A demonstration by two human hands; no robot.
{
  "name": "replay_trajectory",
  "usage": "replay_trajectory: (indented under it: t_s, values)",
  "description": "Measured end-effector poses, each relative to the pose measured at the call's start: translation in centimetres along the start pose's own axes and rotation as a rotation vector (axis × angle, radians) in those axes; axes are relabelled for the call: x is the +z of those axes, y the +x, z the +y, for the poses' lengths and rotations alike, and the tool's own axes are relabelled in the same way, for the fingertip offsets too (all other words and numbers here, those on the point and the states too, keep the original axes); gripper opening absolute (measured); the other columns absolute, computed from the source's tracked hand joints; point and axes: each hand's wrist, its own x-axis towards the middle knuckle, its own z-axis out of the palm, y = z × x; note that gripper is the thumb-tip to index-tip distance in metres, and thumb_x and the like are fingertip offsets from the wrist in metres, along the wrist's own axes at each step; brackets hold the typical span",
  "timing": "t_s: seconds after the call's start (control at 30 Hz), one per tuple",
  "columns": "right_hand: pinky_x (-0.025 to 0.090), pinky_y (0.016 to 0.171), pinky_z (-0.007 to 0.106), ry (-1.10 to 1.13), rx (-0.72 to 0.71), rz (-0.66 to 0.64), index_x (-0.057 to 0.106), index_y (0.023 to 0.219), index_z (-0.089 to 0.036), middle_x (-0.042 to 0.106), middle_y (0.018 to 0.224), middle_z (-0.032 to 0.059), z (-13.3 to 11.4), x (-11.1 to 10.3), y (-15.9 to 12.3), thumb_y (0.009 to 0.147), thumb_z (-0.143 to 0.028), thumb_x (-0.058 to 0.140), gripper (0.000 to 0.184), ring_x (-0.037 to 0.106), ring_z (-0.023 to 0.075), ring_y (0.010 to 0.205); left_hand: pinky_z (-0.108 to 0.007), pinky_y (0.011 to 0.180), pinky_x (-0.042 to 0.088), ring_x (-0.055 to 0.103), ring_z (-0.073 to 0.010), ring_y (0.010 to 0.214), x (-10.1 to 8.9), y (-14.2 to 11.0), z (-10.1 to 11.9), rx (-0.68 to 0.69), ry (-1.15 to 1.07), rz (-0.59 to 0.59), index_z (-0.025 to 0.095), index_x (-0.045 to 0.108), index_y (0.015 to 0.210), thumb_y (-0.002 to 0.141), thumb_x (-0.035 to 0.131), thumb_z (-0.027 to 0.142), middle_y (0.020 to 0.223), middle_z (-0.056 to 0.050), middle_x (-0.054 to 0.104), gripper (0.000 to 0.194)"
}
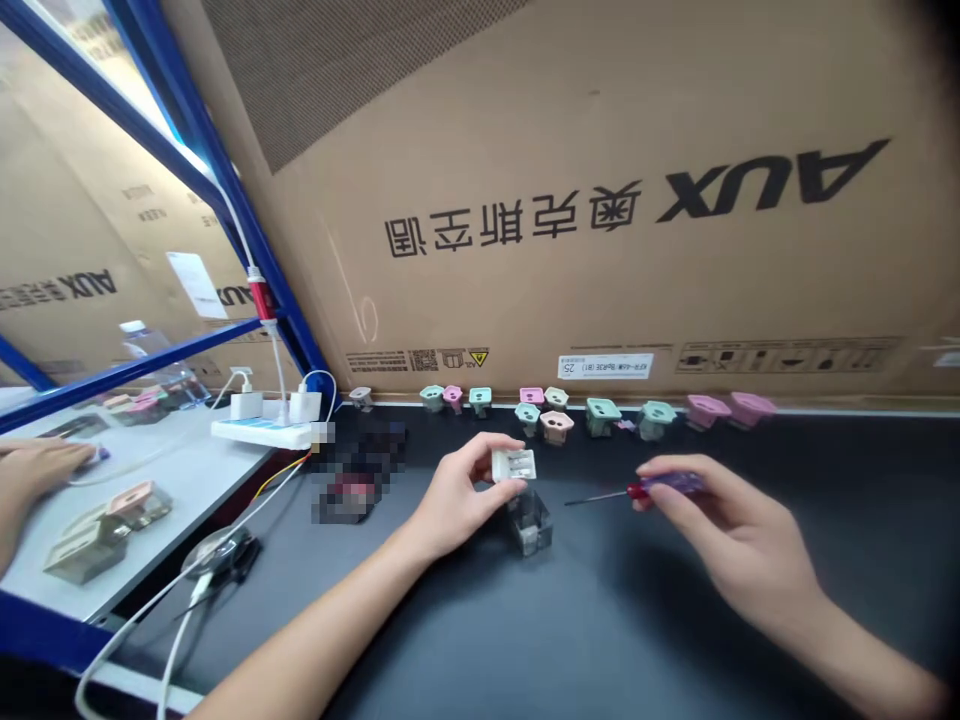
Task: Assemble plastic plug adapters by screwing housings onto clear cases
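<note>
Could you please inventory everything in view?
Screwdriver: one, red-purple handle, right
Slotted piece: one, white, centre
Translucent box: one, grey, just below
Small pieces: over a dozen, multicoloured, back and left
Power strip: one, white, left
Cables: several, mostly white, left
Bottle: one, clear, left
Frame: one, blue, left
Cartons: apparently two, brown, behind
Tables: two, black and white, below
Co-worker's hand: one, far left
Left hand: one, pinching slotted piece
Right hand: one, gripping screwdriver

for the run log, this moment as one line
left hand: holding white part | right hand: holding screwdriver | grey translucent box: near left hand
</note>
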Motion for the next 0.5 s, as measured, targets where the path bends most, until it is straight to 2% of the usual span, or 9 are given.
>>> replay_trajectory:
  t_s: [0.17, 0.27, 0.33, 0.4, 0.5]
  values:
    - [0.058, 0.071, 0.029, 0.018, 0.0, -0.014, 0.071, 0.099, -0.025, 0.074, 0.083, 0.0027, 0.0, 0.1, -0.1, 0.09, -0.049, 0.068, 0.027, 0.072, 0.0203, 0.077, -0.029, 0.086, 0.053, 0.067, -0.0188, 0.101, -1.0, 0.0, -0.1, 0.05, 0.13, 0.048, 0.023, 0.063, 0.129, 0.091, 0.069, 0.027, 0.121, -0.007, 0.069, 0.039]
    - [0.06, 0.07, 0.028, 0.029, -0.01, 0.014, 0.071, 0.099, -0.024, 0.075, 0.082, 0.0024, -0.2, 0.1, -0.2, 0.091, -0.048, 0.068, 0.025, 0.073, 0.02, 0.076, -0.027, 0.081, 0.052, 0.067, -0.0186, 0.106, -1.2, -0.1, 0.2, 0.104, 0.193, 0.058, 0.026, 0.051, 0.141, 0.093, 0.065, 0.024, 0.134, -0.008, 0.065, 0.05]
    - [0.061, 0.074, 0.028, 0.053, -0.019, 0.038, 0.071, 0.1, -0.025, 0.076, 0.085, 0.0023, -0.4, 0.1, -0.3, 0.092, -0.046, 0.068, 0.022, 0.075, 0.02, 0.079, -0.026, 0.075, 0.05, 0.067, -0.0178, 0.103, -1.2, -0.2, 0.8, 0.133, 0.232, 0.056, 0.025, 0.048, 0.141, 0.092, 0.065, 0.021, 0.131, -0.009, 0.067, 0.052]
    - [0.061, 0.077, 0.027, 0.074, -0.037, 0.05, 0.071, 0.102, -0.026, 0.077, 0.09, 0.0022, -0.5, 0.1, -0.5, 0.092, -0.043, 0.069, 0.02, 0.076, 0.0201, 0.084, -0.026, 0.073, 0.049, 0.066, -0.0168, 0.097, -1.1, -0.4, 1.4, 0.16, 0.291, 0.049, 0.023, 0.053, 0.134, 0.091, 0.067, 0.02, 0.121, -0.008, 0.07, 0.045]
    - [0.061, 0.075, 0.026, 0.06, -0.069, 0.05, 0.071, 0.105, -0.027, 0.078, 0.095, 0.0022, -0.4, 0.1, -0.7, 0.093, -0.039, 0.069, 0.017, 0.076, 0.0202, 0.088, -0.027, 0.077, 0.051, 0.064, -0.0165, 0.093, -1.1, -0.6, 2.0, 0.216, 0.369, 0.025, 0.021, 0.06, 0.125, 0.091, 0.068, 0.021, 0.112, -0.007, 0.07, 0.036]
